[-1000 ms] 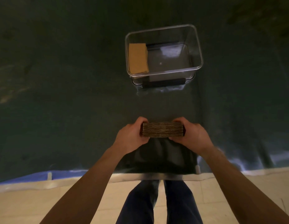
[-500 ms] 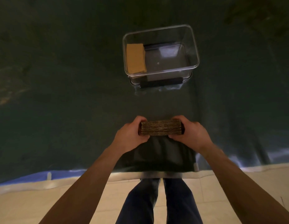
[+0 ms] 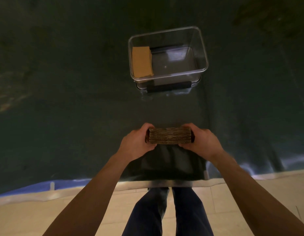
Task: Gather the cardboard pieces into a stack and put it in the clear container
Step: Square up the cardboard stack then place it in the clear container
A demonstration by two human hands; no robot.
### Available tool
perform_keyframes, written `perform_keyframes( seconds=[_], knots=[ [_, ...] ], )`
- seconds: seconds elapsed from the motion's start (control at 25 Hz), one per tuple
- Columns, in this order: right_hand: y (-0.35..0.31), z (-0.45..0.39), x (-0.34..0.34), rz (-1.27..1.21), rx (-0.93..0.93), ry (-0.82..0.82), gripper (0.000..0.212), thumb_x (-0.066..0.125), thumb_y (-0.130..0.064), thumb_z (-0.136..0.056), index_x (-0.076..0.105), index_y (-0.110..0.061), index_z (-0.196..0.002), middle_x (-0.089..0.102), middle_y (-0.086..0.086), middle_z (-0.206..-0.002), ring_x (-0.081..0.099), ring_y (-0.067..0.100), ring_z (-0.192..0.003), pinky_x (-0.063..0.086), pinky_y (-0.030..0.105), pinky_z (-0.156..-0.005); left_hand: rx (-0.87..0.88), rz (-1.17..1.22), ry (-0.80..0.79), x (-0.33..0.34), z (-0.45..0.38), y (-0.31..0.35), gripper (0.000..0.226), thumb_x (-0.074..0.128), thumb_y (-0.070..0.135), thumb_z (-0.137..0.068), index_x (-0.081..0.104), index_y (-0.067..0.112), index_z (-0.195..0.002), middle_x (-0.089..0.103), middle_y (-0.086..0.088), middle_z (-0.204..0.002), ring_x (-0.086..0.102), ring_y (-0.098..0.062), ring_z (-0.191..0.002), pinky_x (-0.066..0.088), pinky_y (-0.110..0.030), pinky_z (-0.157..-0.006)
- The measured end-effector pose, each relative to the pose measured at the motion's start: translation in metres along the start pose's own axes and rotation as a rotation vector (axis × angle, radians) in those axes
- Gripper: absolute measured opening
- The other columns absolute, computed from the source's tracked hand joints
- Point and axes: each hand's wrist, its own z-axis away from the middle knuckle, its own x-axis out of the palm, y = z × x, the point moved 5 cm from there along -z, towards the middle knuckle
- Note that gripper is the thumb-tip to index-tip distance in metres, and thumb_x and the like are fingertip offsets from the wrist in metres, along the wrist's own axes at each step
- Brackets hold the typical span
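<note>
A thick stack of cardboard pieces [image 3: 170, 135] is held edge-on between my two hands, above the near part of the dark table. My left hand [image 3: 136, 142] grips its left end and my right hand [image 3: 201, 141] grips its right end. Farther back stands the clear container [image 3: 204, 53], open at the top. Another stack of cardboard [image 3: 141, 61] lies inside it against the left wall; the right part of its floor is bare.
The dark green table cover [image 3: 62, 99] stretches wide on all sides. Its near edge [image 3: 45, 186] shows blue and white trim. Below it are a pale tiled floor [image 3: 28, 215] and my legs in dark trousers [image 3: 166, 213].
The held stack and both hands sit a little higher and farther left in the view than one second ago. The grip is unchanged.
</note>
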Motion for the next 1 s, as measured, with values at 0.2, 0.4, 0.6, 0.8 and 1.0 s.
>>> perform_keyframes(
  seconds=[0.2, 0.4, 0.6, 0.8, 1.0],
  knots=[
    [0.002, 0.001, -0.002, 0.021, -0.011, 0.069, 0.047, 0.069, -0.053, -0.077, 0.051, -0.039, -0.118, 0.074, -0.008, -0.096, 0.07, 0.018, -0.088, 0.057, 0.037, -0.076, -0.001, -0.025, 0.031, -0.003, -0.004, -0.002, 0.047, 0.073, 0.041, -0.081, 0.045, 0.04, -0.118, 0.068, 0.018, -0.097, 0.062, -0.002, -0.081, 0.048, -0.021, -0.065],
    [0.0, 0.003, -0.002, -0.007, -0.012, 0.06, 0.056, 0.071, -0.052, -0.076, 0.045, -0.043, -0.125, 0.074, -0.008, -0.102, 0.071, 0.019, -0.092, 0.058, 0.04, -0.081, 0.014, -0.019, 0.03, -0.001, 0.001, 0.0, 0.049, 0.075, 0.04, -0.081, 0.043, 0.04, -0.118, 0.064, 0.021, -0.092, 0.06, 0.0, -0.077, 0.041, -0.015, -0.06],
    [0.004, -0.003, 0.003, -0.028, 0.016, 0.04, 0.055, 0.071, -0.053, -0.076, 0.048, -0.039, -0.124, 0.074, -0.006, -0.103, 0.07, 0.019, -0.095, 0.057, 0.042, -0.084, -0.004, -0.008, 0.014, 0.004, -0.006, -0.001, 0.047, 0.073, 0.038, -0.083, 0.044, 0.036, -0.119, 0.064, 0.017, -0.094, 0.058, -0.003, -0.077, 0.04, -0.019, -0.061],
    [0.005, -0.005, 0.003, -0.033, 0.022, 0.048, 0.051, 0.07, -0.053, -0.077, 0.052, -0.037, -0.122, 0.074, -0.007, -0.101, 0.07, 0.018, -0.093, 0.058, 0.042, -0.083, -0.006, -0.03, 0.033, 0.005, -0.006, -0.002, 0.047, 0.071, 0.04, -0.083, 0.044, 0.036, -0.121, 0.059, 0.02, -0.088, 0.055, -0.001, -0.075, 0.034, -0.014, -0.055],
    [0.004, -0.003, -0.002, -0.03, 0.036, 0.057, 0.047, 0.07, -0.058, -0.073, 0.058, -0.036, -0.112, 0.074, -0.009, -0.096, 0.07, 0.015, -0.089, 0.058, 0.04, -0.079, -0.007, 0.095, 0.023, 0.002, -0.005, -0.003, 0.042, 0.074, 0.038, -0.08, 0.047, 0.043, -0.111, 0.062, 0.026, -0.086, 0.06, 0.003, -0.077, 0.046, -0.018, -0.064]
  ],
)
